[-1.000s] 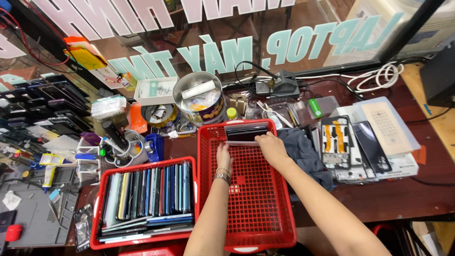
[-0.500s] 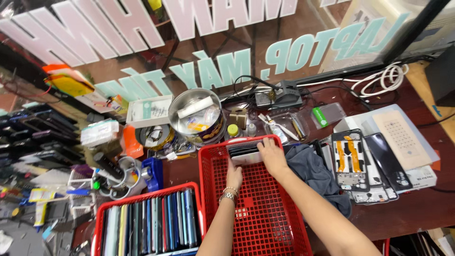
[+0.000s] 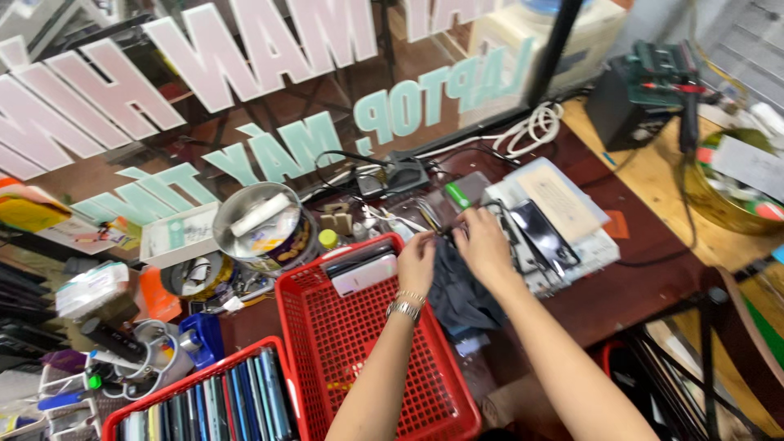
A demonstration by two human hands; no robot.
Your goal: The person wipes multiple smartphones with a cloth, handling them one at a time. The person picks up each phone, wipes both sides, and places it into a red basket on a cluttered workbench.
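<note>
My left hand (image 3: 417, 260), with a metal watch on the wrist, reaches over the right rim of a red mesh basket (image 3: 359, 359). My right hand (image 3: 482, 245) is just right of it. Both hands meet on a small dark thing at the top edge of a dark cloth (image 3: 457, 294) lying beside the basket; I cannot tell what that thing is. Two phones (image 3: 363, 268), one dark and one white, lie at the far end of the red basket.
A second red basket (image 3: 139, 412) at the lower left holds several phones standing on edge. A round tin (image 3: 263, 222), cables, small tools and phones on white boxes (image 3: 563, 220) crowd the dark table. A glass pane with lettering stands behind.
Both hands left the phones at the far end of the red basket and moved right to the dark cloth. The camera swung to the right.
</note>
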